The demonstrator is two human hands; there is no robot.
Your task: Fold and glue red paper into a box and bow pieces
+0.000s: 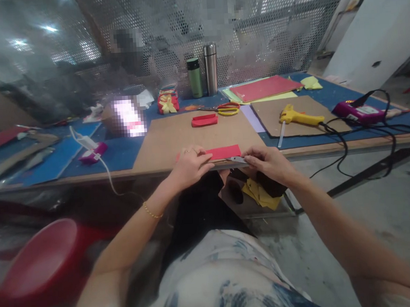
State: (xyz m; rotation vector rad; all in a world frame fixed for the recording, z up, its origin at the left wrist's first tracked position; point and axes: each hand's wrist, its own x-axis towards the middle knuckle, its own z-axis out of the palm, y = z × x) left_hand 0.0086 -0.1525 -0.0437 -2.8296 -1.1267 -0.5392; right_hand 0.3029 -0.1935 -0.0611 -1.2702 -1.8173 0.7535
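Note:
A red paper strip (224, 152) lies along the front edge of a brown cardboard sheet (169, 139). My left hand (192, 166) holds the left part of this strip down, fingers bent over it, thumb near the front edge. My right hand (266, 162) pinches a small flat silver blade (238, 160), whose tip points left along the strip's lower edge. Behind the strip, a folded red paper piece (205, 120) rests on the cardboard. Yellow-and-red handled scissors (228, 109) lie just beyond it.
A yellow glue gun (300, 116) sits on cardboard at right, its black cable running past a purple power block (360, 111). A green tumbler (194, 77) and a steel flask (211, 69) stand at the back. A red stool (41, 261) is at lower left.

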